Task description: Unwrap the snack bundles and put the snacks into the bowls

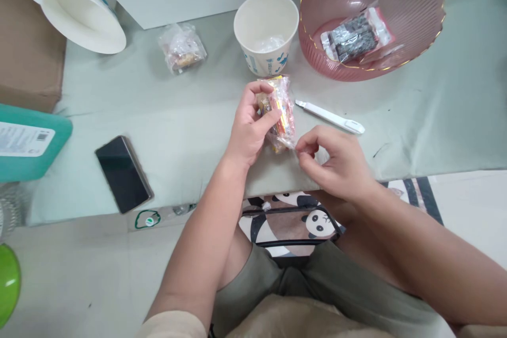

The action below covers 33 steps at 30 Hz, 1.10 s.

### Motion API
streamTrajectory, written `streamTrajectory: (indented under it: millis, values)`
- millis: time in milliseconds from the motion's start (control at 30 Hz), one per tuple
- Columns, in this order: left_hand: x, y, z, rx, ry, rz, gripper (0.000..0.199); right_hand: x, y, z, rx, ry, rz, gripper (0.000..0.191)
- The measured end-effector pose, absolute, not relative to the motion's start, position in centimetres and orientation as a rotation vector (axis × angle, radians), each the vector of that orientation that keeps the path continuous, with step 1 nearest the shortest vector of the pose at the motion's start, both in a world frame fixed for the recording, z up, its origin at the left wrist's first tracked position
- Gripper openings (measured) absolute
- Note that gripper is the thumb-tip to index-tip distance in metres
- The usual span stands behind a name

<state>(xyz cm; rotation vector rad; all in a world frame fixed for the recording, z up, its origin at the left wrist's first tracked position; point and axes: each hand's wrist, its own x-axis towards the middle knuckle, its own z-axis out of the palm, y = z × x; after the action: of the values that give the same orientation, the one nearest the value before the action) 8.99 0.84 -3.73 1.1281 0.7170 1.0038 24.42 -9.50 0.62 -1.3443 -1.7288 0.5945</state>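
Observation:
My left hand [253,121] is wrapped round a clear plastic bag of colourful wrapped snacks [285,116], thumb on top. My right hand [330,158] pinches the bag's lower right corner between thumb and fingers. Right behind the bag stands a white paper cup [266,31] with blue print and some clear plastic inside. A white utility knife [330,117] lies on the cloth, just beyond my right hand, its tip pointing toward the bag.
A pink ribbed bowl [412,16] holds packets at the back right. Another small bag [182,47] lies left of the cup. Farther left are tipped paper cups [83,18], a black phone [124,174] near the table's edge and a teal container [35,142].

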Motion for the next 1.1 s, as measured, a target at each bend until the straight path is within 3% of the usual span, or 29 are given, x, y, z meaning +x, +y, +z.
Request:
streamTrajectory:
  millis: [300,500,633,733,900,1100]
  values:
    - [7.8,2.1,-2.0,0.806,0.922,1.152,0.041,23.6,-10.2,0.2,-1.143,-2.141,0.719,0.014]
    - [7.6,1.4,-1.2,0.813,0.931,1.105,0.060,25.0,-10.1,1.1,-1.066,-2.276,1.056,0.005]
    - [7.2,0.4,-0.9,0.948,0.840,0.794,0.070,26.1,-9.6,1.0,-1.332,-1.889,0.632,0.006]
    - [7.1,-0.2,-0.8,1.022,0.678,0.546,0.074,26.5,-8.9,0.0,-1.422,-1.736,0.341,0.026]
    - [7.2,-0.3,-0.9,1.056,0.550,0.379,0.073,26.9,-8.1,-1.0,-1.402,-1.758,0.425,0.011]
    - [7.0,-0.2,-0.9,1.058,0.560,0.344,0.076,27.5,-7.8,-0.7,-1.451,-1.553,0.620,0.032]
